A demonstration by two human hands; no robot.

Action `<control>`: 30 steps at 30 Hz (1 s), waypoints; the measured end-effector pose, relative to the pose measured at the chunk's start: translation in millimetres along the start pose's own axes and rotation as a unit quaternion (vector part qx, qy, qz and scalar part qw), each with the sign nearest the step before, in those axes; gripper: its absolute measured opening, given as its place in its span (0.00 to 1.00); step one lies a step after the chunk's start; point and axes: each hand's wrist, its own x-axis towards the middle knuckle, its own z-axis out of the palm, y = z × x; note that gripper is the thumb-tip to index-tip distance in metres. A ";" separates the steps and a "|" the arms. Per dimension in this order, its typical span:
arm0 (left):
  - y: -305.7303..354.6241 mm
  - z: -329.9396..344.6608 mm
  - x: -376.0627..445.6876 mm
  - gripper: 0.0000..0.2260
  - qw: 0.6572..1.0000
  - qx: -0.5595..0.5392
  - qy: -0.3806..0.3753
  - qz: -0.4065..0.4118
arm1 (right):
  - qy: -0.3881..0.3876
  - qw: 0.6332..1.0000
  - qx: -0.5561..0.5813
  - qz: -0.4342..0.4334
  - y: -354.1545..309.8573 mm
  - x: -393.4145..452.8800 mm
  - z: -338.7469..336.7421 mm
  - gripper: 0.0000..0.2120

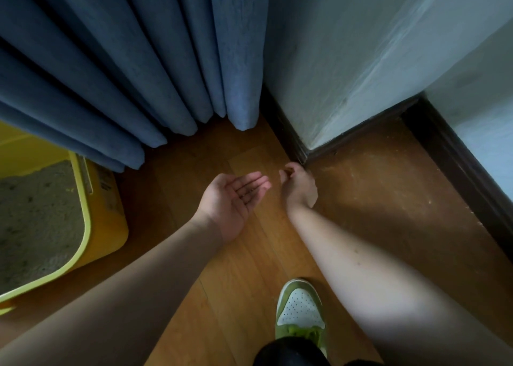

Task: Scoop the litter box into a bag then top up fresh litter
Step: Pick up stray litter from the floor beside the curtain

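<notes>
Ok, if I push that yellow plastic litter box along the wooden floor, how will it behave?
The yellow plastic litter box probably feels heavy, given the grey litter filling it. It should slide rather than tip, being broad and low on the smooth wooden floor.

1. Your left hand (233, 196) lies palm up, fingers straight and together, thumb out to the side; a few small dark specks sit in the palm.
2. Your right hand (298, 186) is just beside it, back toward the camera, fingers curled, tips pinched together. Whether they hold anything, can't tell.
3. Both forearms are bare and reach forward, converging.
</notes>
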 end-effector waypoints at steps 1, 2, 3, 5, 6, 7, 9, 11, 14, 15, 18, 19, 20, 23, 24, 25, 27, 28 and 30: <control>-0.3 -0.3 0.0 0.22 1.000 0.001 0.001 0.000 | 0.008 1.000 0.002 0.008 -2.2 -0.8 0.1 0.11; -0.3 -1.3 -0.1 0.22 1.000 0.002 0.001 0.000 | 0.014 1.000 0.002 0.015 -3.6 -1.0 0.1 0.11; 0.0 -1.8 -0.4 0.22 1.000 0.003 0.002 0.000 | 0.018 1.000 0.001 0.020 -4.2 -1.0 -0.2 0.10; 1.0 -3.4 -1.1 0.22 1.000 0.005 0.005 0.002 | 0.023 0.999 -0.004 0.023 -4.9 -0.6 -0.6 0.10; 1.9 -3.7 -0.9 0.22 1.000 0.006 0.005 0.002 | 0.023 0.999 -0.007 0.023 -5.3 -0.3 -1.2 0.10; 2.7 -3.8 -0.8 0.22 1.000 0.006 0.005 0.002 | 0.022 0.999 -0.010 0.023 -5.8 -0.5 -2.3 0.10; 3.9 -3.9 -0.6 0.22 1.000 0.007 0.006 0.001 | 0.019 1.000 -0.017 0.013 -5.4 -1.0 -3.2 0.11; 4.4 -4.0 -1.1 0.22 1.000 0.007 0.003 0.001 | 0.011 1.000 -0.003 0.000 -3.2 -3.6 -3.8 0.10; 4.9 -5.8 -2.5 0.22 1.000 0.002 -0.002 0.000 | 0.036 0.995 0.086 -0.018 1.8 -12.0 -5.6 0.06; 5.3 -6.7 -2.5 0.22 1.000 0.002 -0.003 0.000 | 0.044 0.991 0.122 -0.019 2.6 -16.8 -9.0 0.05; 7.6 -8.5 -2.4 0.22 1.000 0.003 -0.002 0.005 | 0.002 0.978 0.210 0.001 6.9 -36.2 -21.2 0.04; 7.9 -8.7 -2.1 0.22 1.000 0.003 -0.002 0.005 | -0.014 0.970 0.242 0.019 9.5 -41.3 -23.9 0.03; 7.9 -8.9 -2.5 0.22 1.000 0.001 -0.001 0.006 | -0.026 0.961 0.274 0.037 11.8 -45.9 -27.5 0.03; 7.3 -8.7 -3.2 0.22 1.000 -0.007 -0.008 0.003 | -0.063 0.912 0.395 0.097 9.9 -55.3 -44.5 0.03; 6.4 -9.3 -3.9 0.22 1.000 -0.013 -0.008 0.001 | -0.079 0.893 0.427 0.113 7.4 -57.7 -51.5 0.04; 4.8 -10.4 -6.0 0.23 1.000 -0.021 -0.005 -0.001 | -0.095 0.878 0.453 0.125 4.2 -60.8 -59.1 0.05; 0.5 -12.6 -15.1 0.23 0.999 -0.033 0.006 -0.008 | -0.119 0.858 0.481 0.132 -0.2 -69.0 -74.7 0.06; -1.4 -13.0 -22.8 0.23 0.999 -0.040 0.013 -0.009 | -0.126 0.854 0.487 0.132 -2.3 -74.9 -83.4 0.06; -4.3 -12.4 -45.8 0.23 0.998 -0.060 0.025 -0.006 | -0.132 0.848 0.492 0.146 -9.5 -93.3 -103.5 0.06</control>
